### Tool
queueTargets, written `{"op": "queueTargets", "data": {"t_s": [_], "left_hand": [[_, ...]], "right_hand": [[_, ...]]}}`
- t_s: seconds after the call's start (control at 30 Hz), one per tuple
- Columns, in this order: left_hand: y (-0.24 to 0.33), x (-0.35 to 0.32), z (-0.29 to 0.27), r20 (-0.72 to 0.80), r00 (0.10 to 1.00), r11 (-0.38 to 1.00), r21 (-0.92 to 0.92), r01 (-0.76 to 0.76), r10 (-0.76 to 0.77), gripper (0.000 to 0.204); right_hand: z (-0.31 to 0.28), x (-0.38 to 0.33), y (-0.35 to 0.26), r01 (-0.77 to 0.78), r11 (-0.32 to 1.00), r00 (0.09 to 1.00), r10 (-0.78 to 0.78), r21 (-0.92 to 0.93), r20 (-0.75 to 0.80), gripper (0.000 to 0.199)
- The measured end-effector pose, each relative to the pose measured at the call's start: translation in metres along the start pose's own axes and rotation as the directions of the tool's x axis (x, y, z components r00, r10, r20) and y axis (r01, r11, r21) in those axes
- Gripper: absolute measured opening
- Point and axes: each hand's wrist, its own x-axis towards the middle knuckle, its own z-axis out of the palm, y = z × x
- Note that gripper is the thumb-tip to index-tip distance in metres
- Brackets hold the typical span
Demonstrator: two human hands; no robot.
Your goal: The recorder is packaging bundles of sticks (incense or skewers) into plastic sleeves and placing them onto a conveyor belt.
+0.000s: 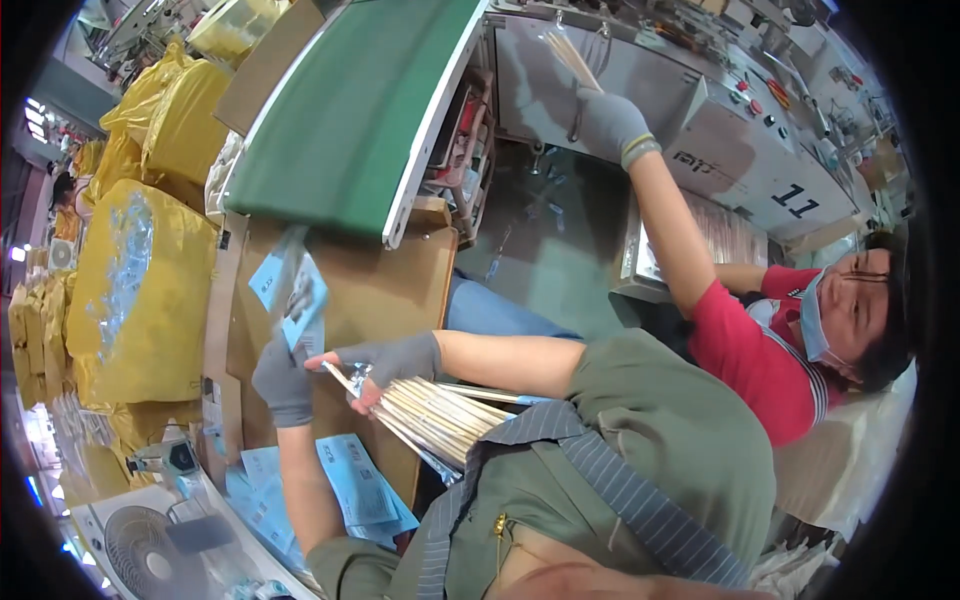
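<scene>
My left hand [284, 382], in a grey glove, is closed on the lower end of a clear plastic bag with light-blue print [303, 318]. The bag stands up over the brown tabletop and looks partly blurred. Close beside it, my right hand [390, 362] wears a grey glove with bare fingertips. Its fingers are closed around the ends of pale wooden sticks in clear film [430, 418], which look like wrapped chopsticks. The rest of this bundle slants back against my apron [620, 480]. Flat blue printed bags [355, 480] lie in a loose pile by my left forearm.
A green conveyor belt [345, 110] ends at the far edge of the brown table [385, 290]. Yellow bagged stacks [150, 300] stand at left, above a white fan [140, 545]. At right, a co-worker in red [735, 340] holds similar sticks [570, 58] near a white machine [750, 160].
</scene>
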Motion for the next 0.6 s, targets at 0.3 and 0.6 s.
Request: {"op": "queueTargets", "data": {"t_s": [0.3, 0.6], "left_hand": [[0.104, -0.014, -0.055, 0.037, 0.999, 0.964, -0.265, -0.018, 0.028, 0.019], [0.096, -0.057, -0.018, 0.260, 0.926, 0.669, -0.641, 0.376, -0.272, 0.024]], "right_hand": [[-0.013, -0.022, 0.004, -0.132, 0.986, 0.934, 0.091, -0.098, -0.345, 0.019], [-0.011, -0.033, -0.001, 0.007, 0.999, 0.964, -0.015, -0.032, -0.264, 0.037]]}}
